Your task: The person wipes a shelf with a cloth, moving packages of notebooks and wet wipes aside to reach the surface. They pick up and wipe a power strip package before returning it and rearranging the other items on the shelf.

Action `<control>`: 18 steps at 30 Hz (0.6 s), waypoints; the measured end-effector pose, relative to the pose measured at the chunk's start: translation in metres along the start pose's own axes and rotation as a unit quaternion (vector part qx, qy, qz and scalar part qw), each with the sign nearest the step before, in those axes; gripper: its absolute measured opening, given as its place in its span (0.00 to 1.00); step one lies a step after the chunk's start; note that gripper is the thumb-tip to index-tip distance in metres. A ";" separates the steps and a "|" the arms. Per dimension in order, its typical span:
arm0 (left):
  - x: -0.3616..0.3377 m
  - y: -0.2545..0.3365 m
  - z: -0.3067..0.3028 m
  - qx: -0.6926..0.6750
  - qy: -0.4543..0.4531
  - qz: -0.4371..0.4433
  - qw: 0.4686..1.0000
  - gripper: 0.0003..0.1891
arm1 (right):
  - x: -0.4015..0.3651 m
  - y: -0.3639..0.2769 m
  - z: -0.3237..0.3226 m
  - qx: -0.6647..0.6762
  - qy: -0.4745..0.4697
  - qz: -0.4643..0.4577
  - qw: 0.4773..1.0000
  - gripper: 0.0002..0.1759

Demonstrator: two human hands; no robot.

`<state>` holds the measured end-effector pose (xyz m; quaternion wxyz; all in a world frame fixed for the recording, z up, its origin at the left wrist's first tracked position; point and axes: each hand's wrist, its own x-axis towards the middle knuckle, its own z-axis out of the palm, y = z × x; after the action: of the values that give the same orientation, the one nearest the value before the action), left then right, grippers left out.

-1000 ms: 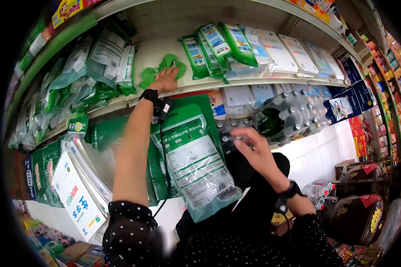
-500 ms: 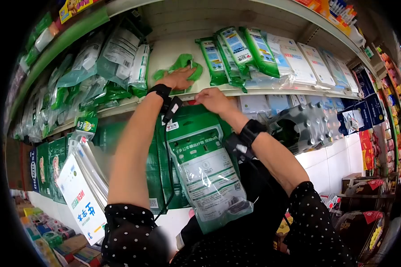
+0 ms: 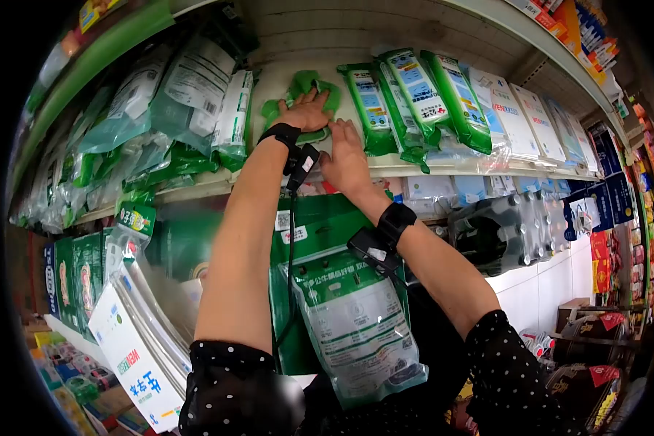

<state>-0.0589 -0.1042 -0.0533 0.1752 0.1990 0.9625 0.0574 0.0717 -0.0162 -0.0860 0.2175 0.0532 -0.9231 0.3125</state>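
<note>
My left hand (image 3: pixel 305 114) lies flat with fingers spread on a green cloth (image 3: pixel 307 78) on the white shelf (image 3: pixel 269 78). Close to its right, my right hand (image 3: pixel 346 156) rests at the shelf's front edge, its fingers stretched out and holding nothing. Green-and-white packets (image 3: pixel 373 105) stand just right of my hands. To the left are another such packet (image 3: pixel 232 120) and clear-green bags (image 3: pixel 192 91). Below my arms hangs a green bag with a clear front (image 3: pixel 360 330).
Booklets (image 3: pixel 512 120) stand farther right on the shelf. Beneath them are wrapped bottles (image 3: pixel 505 229) and blue boxes (image 3: pixel 610 196). A stack of white booklets (image 3: pixel 134 356) leans at lower left. An upper shelf edge (image 3: pixel 501 29) curves overhead.
My right hand has moved up beside the left, and its fingers have straightened. My left hand has shifted slightly on the cloth. The view has moved a little.
</note>
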 end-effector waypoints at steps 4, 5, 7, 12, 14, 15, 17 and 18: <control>0.034 -0.009 -0.005 -0.015 0.042 -0.037 0.998 0.36 | 0.005 0.011 0.010 -0.059 -0.024 -0.022 0.998 0.33; 0.050 -0.015 -0.005 -0.020 0.044 -0.050 0.998 0.36 | 0.006 0.013 0.013 -0.070 -0.024 -0.024 0.997 0.33; 0.073 -0.022 -0.009 -0.032 0.046 -0.075 0.996 0.36 | 0.005 0.013 0.014 -0.087 -0.033 -0.028 0.995 0.32; 0.140 -0.056 -0.015 0.011 0.103 -0.089 0.991 0.38 | 0.005 0.008 0.011 -0.090 -0.026 -0.013 0.996 0.30; 0.179 -0.084 -0.008 0.011 0.122 -0.059 0.991 0.39 | 0.005 0.005 0.010 -0.095 -0.030 -0.002 0.995 0.30; 0.188 -0.092 -0.008 0.011 0.148 -0.080 0.986 0.38 | 0.006 0.005 0.010 -0.090 -0.031 0.001 0.995 0.30; 0.197 -0.095 -0.010 0.012 0.199 -0.122 0.972 0.38 | 0.006 0.004 0.010 -0.080 -0.031 0.009 0.996 0.30; 0.203 -0.099 -0.014 0.012 0.218 -0.136 0.966 0.38 | 0.006 0.002 0.008 -0.081 -0.040 0.021 0.996 0.31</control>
<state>-0.2741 -0.1132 -0.1216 -0.0355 0.0512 0.9960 0.0638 0.0626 -0.0191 -0.0899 0.1779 0.0284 -0.9542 0.2389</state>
